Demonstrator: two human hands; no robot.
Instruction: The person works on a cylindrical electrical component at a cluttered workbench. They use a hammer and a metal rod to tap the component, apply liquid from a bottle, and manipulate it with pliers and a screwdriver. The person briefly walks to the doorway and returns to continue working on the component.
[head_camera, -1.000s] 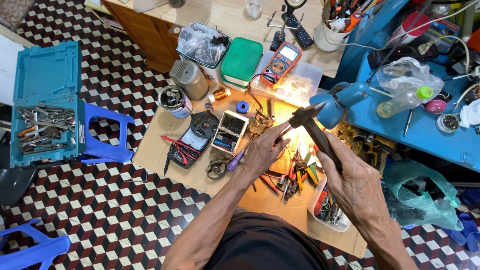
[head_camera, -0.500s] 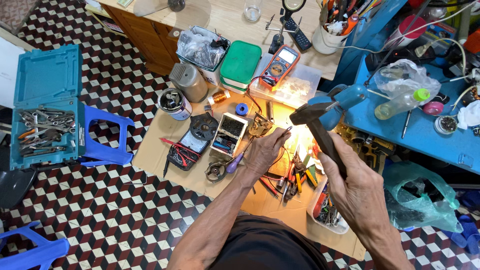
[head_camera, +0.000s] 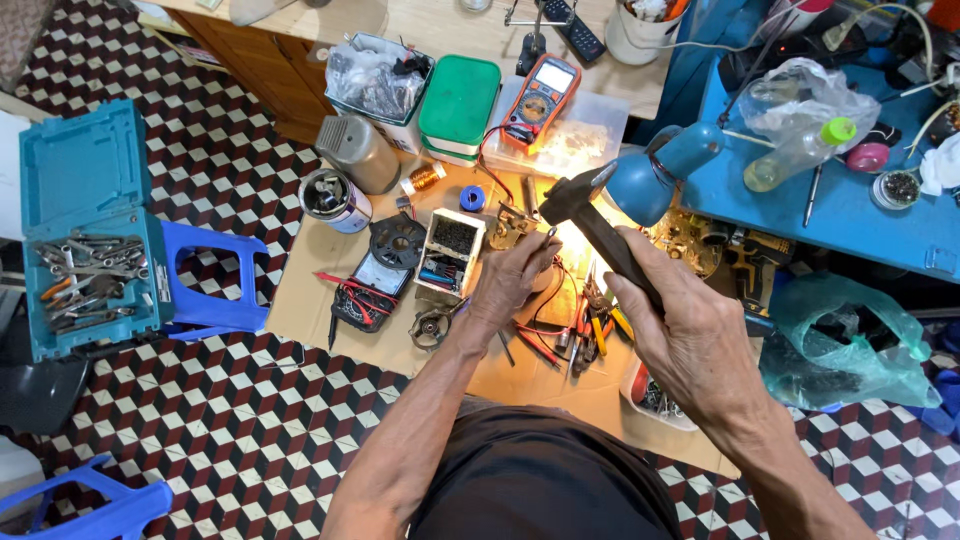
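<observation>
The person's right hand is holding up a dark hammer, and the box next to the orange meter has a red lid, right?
Not quite: in the head view the lid of the box is green, not red. The right hand does hold up the dark hammer, and the box sits beside the orange meter.

Hammer (head_camera: 590, 215): dull metal head, dark wood handle; matt cardboard worktop (head_camera: 300, 290).

A repair workshop: a cluttered counter (head_camera: 330, 300) with a multimeter (head_camera: 540, 100), pliers (head_camera: 595, 320), and an open toolbox (head_camera: 85, 230) beside it.

The left hand (head_camera: 512, 282) hides whatever its fingers (head_camera: 540, 252) pinch; the blue stool (head_camera: 85, 500) is cut off.
</observation>
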